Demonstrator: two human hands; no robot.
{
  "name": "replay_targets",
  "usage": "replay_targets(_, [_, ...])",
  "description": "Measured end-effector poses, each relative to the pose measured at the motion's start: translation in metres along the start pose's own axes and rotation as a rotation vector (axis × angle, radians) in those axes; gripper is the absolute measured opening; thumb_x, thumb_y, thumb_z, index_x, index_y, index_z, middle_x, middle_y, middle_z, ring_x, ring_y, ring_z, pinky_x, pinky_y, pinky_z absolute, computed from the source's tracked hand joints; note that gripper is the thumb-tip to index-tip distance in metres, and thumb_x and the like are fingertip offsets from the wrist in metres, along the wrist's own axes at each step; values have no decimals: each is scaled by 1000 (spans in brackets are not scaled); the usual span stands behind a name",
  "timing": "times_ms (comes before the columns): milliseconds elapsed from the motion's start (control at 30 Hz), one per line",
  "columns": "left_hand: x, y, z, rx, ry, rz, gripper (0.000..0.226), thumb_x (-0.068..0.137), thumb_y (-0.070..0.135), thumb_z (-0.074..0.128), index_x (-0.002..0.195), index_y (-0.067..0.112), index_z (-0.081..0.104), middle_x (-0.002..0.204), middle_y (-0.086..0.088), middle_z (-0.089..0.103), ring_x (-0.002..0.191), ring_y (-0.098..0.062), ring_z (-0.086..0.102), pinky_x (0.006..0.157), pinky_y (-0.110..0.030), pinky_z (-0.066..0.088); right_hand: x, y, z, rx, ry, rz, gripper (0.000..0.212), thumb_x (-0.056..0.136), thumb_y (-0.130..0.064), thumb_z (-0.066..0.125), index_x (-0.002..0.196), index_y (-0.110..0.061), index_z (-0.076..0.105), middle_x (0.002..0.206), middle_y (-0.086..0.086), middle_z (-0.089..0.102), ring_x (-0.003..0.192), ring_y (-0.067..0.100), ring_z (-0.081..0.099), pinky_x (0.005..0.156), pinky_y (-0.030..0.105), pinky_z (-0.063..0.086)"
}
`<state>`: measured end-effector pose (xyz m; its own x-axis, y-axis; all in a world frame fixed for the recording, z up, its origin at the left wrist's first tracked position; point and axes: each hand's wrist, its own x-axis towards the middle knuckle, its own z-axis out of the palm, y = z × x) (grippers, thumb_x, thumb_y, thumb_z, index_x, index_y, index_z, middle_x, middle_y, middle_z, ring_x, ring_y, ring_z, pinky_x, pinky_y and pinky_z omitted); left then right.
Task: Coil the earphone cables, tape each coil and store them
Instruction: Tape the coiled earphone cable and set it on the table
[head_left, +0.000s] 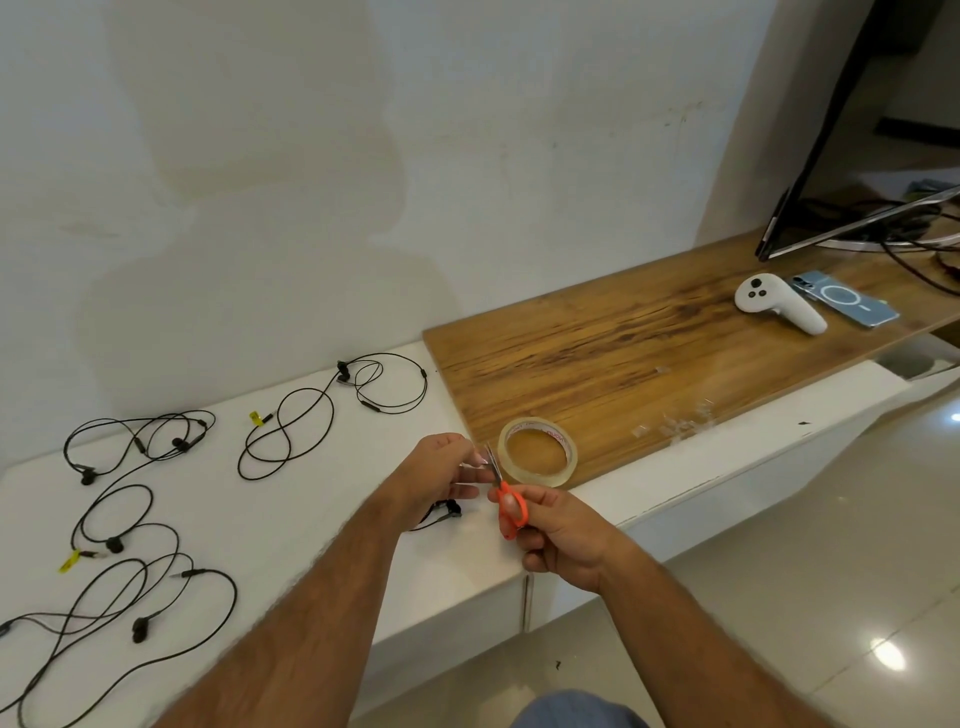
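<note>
**Scissors at a strip of clear tape, earphones spread on the shelf**

Head view: The left hand (441, 467) sits just past centre toward 6 o'clock, its fingers pinched together on a short strip of clear tape (475, 460) that runs from the fingertips toward 3 o'clock. The right hand (558, 535), at 5 o'clock from it, is closed around the orange handles of a small pair of scissors (506, 501); the blades point toward 12 o'clock and meet the tape strip just beside the left fingertips. How far the blades are parted cannot be told. The tape roll (537, 451) lies flat at 3 o'clock from the left hand, on the near corner of the wooden board (649, 343).

Below the left hand, toward 6 o'clock, a bundled black earphone (441, 512) rests on the white shelf (311, 499), partly hidden by the wrist and apart from the fingers. Well away at 9 o'clock several uncoiled earphones lie loose: one set (332, 410) at 11 o'clock from the hands, another (140, 441) further toward 9 o'clock, and more tangled cables (130, 587) at 8 o'clock.

At 2 o'clock on the board lie a white controller (779, 306) and, touching it, a phone (847, 304); small clear tape bits (675, 426) sit near the board's front edge.
</note>
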<state>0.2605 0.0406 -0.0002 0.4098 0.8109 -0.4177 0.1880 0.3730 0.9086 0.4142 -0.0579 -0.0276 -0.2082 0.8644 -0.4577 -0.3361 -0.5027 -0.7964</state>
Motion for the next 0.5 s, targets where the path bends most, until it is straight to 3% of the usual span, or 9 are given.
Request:
replay_targets(167, [0,-1,-3,-7,-2,-9,22,90,3,45,71,11,52,108,-13,72,81,-20,70,72,-32,52,-2,-1,0,-68,-15,3,28,84,-27,71,108,-13,69,73,1,63,52,8,41,51,24,44])
replay_targets(400, [0,-3,-6,-45,47,-13,12,93,8,46,85,8,54,100,-14,73,88,-25,71,72,-32,54,-9,-19,2,-253,19,-62,24,84,-14,75,103,-7,63,81,11,71,55,13,58,56,30,54])
replay_targets(500, [2,-3,-6,-31,97,-11,7,93,9,48,88,9,53,99,-14,73,86,-24,71,70,-32,54,-12,-36,0,-370,141,-96,29,80,-11,79,102,-8,59,75,11,71,53,15,59,53,30,54])
